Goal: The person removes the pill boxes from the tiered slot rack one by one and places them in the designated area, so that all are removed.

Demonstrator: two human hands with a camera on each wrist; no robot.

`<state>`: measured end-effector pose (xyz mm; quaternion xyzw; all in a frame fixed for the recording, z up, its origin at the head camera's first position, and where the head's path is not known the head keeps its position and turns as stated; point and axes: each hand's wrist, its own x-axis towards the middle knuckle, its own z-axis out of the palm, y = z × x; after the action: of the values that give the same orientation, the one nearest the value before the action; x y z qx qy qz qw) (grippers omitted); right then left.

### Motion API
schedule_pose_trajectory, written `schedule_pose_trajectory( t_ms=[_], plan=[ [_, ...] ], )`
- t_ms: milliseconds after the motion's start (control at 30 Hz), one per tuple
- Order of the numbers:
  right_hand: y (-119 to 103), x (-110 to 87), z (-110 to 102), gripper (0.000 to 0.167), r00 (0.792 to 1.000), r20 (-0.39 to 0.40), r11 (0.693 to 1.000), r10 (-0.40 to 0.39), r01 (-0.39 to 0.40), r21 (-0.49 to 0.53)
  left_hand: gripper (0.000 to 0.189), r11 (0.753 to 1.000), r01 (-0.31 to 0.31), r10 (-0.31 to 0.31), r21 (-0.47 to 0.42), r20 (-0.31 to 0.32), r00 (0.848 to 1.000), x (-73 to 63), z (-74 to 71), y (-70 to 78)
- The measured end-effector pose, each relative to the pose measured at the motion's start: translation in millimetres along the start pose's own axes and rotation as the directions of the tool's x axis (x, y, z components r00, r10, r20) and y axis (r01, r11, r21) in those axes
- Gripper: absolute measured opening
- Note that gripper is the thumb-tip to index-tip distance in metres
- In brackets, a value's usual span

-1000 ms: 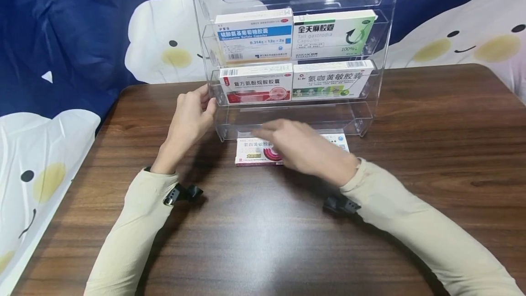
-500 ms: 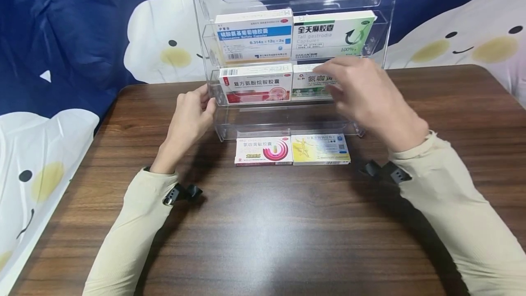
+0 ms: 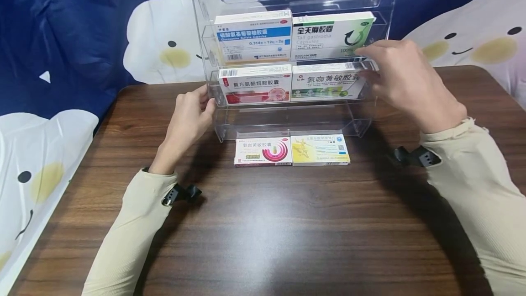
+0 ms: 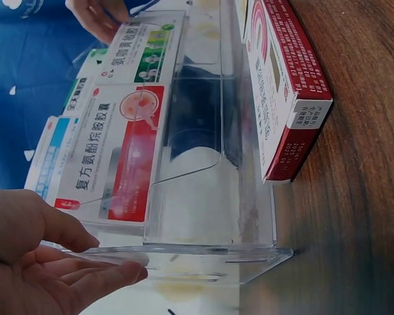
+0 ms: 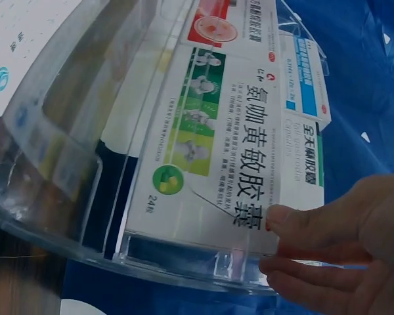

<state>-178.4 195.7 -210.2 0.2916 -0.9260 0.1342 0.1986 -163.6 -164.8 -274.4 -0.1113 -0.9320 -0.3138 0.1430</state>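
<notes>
A clear plastic tiered display rack (image 3: 293,115) stands on the table with medicine boxes in its two middle tiers. At its left side panel, my left hand (image 3: 191,115) grips the edge, thumb inside and fingers outside in the left wrist view. My right hand (image 3: 415,81) holds the right side edge, its thumb (image 5: 295,223) overlapping the end of a white-and-green medicine box (image 5: 203,131). Left of that box sits a red-and-white box (image 3: 259,83). In the tier above are a blue-and-white box (image 3: 252,35) and a green-and-white box (image 3: 318,40).
Flat before the rack lie a pink-and-white medicine box (image 3: 263,150) and a yellow-and-white one (image 3: 319,150), side by side. The brown wooden table (image 3: 263,232) reaches toward me. A blue curtain (image 3: 61,22) with white clouds hangs behind.
My right hand has moved from over the boxes on the table up and right to the rack's right side edge. The left hand has stayed at the left edge.
</notes>
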Motion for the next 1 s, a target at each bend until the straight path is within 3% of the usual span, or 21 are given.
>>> schedule_pose_trajectory(
  t_ms=[167, 367, 467, 667, 1000],
  plan=[
    [1, 3.1, 4, 0.038, 0.998, 0.057, 1.0, -0.023, 0.023, 0.011, 0.028, 1.0, 0.009, -0.009, -0.014, 0.005, 1.0, -0.8, -0.2, -0.4],
    [4, 9.8, 6, 0.02, 0.989, 0.149, 1.0, -0.02, 0.021, -0.007, 0.029, 0.999, 0.014, -0.014, -0.034, 0.015, 1.0, -0.3, 0.3, 0.3],
    [7, 12.1, 4, 0.02, 0.987, 0.158, 1.0, -0.015, 0.017, -0.011, 0.03, 0.999, 0.017, -0.016, -0.041, 0.019, 1.0, 0.6, 0.6, 1.5],
    [9, 13.9, -7, 0.028, 0.995, 0.1, 1.0, 0.012, -0.009, -0.024, 0.03, 0.999, 0.02, -0.02, -0.04, 0.016, 1.0, 1.0, -0.1, 2.5],
    [13, 6.5, -25, 0.025, 0.996, -0.09, 0.999, 0.002, -0.005, -0.033, 0.028, 0.999, 0.019, -0.018, -0.034, 0.014, 1.0, 0.1, -1.2, 1.0]
  ],
)
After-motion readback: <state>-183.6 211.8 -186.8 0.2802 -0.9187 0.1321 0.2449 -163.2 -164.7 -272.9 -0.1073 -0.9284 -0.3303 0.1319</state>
